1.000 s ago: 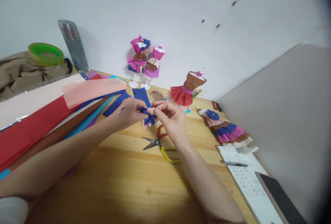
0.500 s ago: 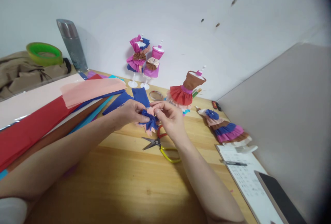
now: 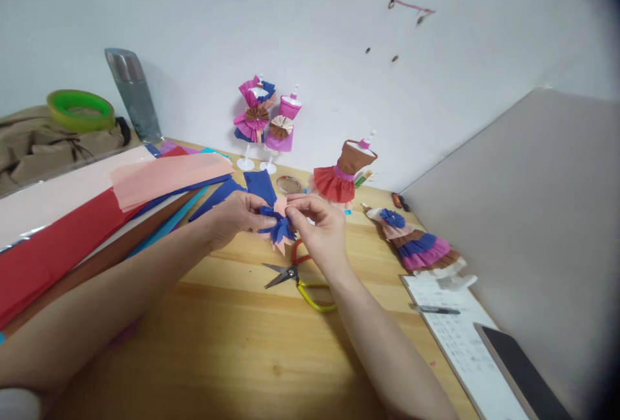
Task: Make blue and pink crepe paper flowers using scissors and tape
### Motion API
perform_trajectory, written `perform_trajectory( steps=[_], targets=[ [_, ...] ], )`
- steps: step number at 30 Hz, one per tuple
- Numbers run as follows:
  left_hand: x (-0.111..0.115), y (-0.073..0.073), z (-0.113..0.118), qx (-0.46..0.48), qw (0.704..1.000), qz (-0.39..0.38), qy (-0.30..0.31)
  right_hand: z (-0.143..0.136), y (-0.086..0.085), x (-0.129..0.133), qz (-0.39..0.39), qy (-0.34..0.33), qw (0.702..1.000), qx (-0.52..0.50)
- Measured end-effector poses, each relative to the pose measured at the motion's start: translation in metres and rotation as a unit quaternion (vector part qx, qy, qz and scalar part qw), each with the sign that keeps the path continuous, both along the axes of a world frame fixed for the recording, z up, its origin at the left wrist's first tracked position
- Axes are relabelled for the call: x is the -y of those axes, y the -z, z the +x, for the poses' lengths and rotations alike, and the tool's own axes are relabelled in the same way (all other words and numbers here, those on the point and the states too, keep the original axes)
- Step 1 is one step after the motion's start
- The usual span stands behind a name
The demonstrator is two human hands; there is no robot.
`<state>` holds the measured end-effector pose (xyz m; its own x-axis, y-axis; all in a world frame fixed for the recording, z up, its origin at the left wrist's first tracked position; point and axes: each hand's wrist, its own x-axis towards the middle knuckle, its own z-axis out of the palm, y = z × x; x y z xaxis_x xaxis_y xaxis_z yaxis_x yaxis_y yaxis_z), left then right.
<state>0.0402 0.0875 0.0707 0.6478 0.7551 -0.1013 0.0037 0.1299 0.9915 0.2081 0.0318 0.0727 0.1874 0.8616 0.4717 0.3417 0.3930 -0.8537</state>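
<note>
Between my two hands is a blue and peach crepe paper flower (image 3: 281,229), with pointed petals fanning downward. My left hand (image 3: 246,212) pinches its blue part from the left. At its upper right, my right hand (image 3: 314,216) has thumb and finger closed on the peach paper strip (image 3: 280,205) that stands up from the flower. The fingertips partly cover the middle of it. Just below lies a pair of scissors (image 3: 291,273) with spread blades and red and yellow handles. Cut blue paper pieces (image 3: 260,186) lie behind my left hand.
Stacked coloured paper sheets (image 3: 72,239) cover the left side. Small dress forms (image 3: 345,174) in paper dresses stand along the wall. To the right lie a layered paper dress (image 3: 421,245), a notebook (image 3: 445,329) with a pen and a dark tablet (image 3: 523,368). A bottle (image 3: 133,94) stands back left.
The view has shifted slightly, so the surroundings sit a little lower and further left. Both hands keep hold of the flower; more of the peach strip and pointed petals now shows.
</note>
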Motion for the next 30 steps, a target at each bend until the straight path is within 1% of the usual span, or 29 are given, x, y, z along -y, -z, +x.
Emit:
perform_trajectory(
  steps=[6, 10, 14, 18, 21, 23, 25, 28, 30],
  targets=[
    [-0.002, 0.001, 0.0, 0.017, 1.0, 0.002, -0.009, 0.0, -0.001, 0.0, -0.025, -0.002, 1.0, -0.02],
    [0.0, -0.004, 0.0, 0.027, 0.999, -0.014, -0.01, 0.001, -0.002, -0.001, -0.06, -0.016, 0.996, -0.062],
    [0.001, -0.008, -0.001, 0.029, 1.0, -0.01, 0.0, 0.002, -0.004, -0.002, -0.082, -0.038, 0.991, -0.099],
    [-0.001, -0.004, -0.002, 0.025, 1.0, -0.002, -0.011, 0.002, -0.007, 0.0, -0.093, -0.038, 0.988, -0.114],
    [-0.003, 0.0, -0.002, 0.013, 1.0, 0.012, -0.021, 0.006, -0.009, 0.0, -0.085, -0.045, 0.989, -0.108],
    [-0.003, 0.0, -0.002, 0.004, 0.999, 0.026, -0.02, 0.01, -0.009, 0.0, -0.067, -0.064, 0.99, -0.11],
    [-0.001, -0.004, -0.002, -0.002, 0.999, 0.042, -0.015, 0.015, -0.007, -0.001, -0.053, -0.108, 0.985, -0.12],
    [0.004, -0.013, 0.001, -0.012, 0.998, 0.058, -0.008, 0.017, -0.004, -0.002, -0.059, -0.18, 0.977, -0.103],
    [0.006, -0.018, 0.003, -0.03, 0.998, 0.059, -0.015, 0.015, -0.001, -0.002, -0.073, -0.194, 0.976, -0.069]
  ],
)
